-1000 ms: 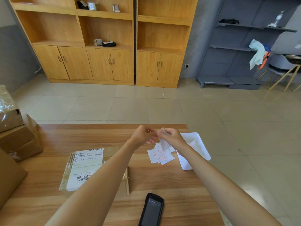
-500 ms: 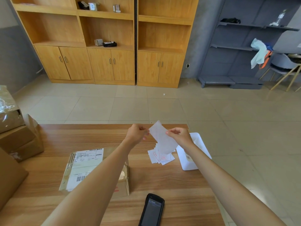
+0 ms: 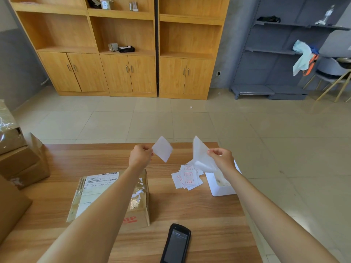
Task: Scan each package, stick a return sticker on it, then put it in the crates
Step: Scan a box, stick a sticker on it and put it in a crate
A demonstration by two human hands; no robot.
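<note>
My left hand (image 3: 141, 156) pinches a sticker (image 3: 162, 149); my right (image 3: 222, 158) pinches its backing (image 3: 201, 158), above the bench's far edge.

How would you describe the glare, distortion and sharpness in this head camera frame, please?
Head view: wide-angle bending bows the cabinets outward at the edges; daylight glares off the floor tiles and the package tape; the sticker in the left hand and the backing sheet in the right hand look washed out and slightly soft; the scanner screen is dark.
</note>
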